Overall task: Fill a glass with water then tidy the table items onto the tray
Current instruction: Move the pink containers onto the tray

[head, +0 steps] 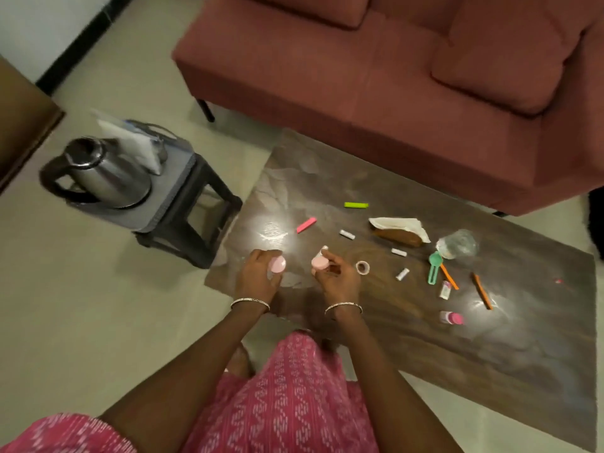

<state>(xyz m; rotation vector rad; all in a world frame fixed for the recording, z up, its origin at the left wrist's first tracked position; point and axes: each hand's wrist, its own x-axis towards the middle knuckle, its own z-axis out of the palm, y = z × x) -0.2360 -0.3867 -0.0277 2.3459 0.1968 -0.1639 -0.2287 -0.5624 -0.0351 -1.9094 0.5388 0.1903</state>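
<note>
Over the near left corner of the dark wooden table (425, 348), my left hand (258, 277) holds a small round pink lid (277, 264). My right hand (336, 276) holds a small pink jar (318, 263) with a white piece at its fingertips. Scattered on the table are a pink stick (306, 224), a green stick (356, 205), small white tubes (347, 234), a tape roll (362, 267), a green scoop (434, 266), orange pencils (482, 291), a pink bottle (451, 318) and a clear glass (457, 244). No tray is in view.
A steel kettle (101, 173) stands on a grey-topped stool (176, 204) left of the table, beside white folded bags (137, 142). A red sofa (392, 76) runs along the far side. A brown pouch under a white cloth (400, 232) lies mid-table.
</note>
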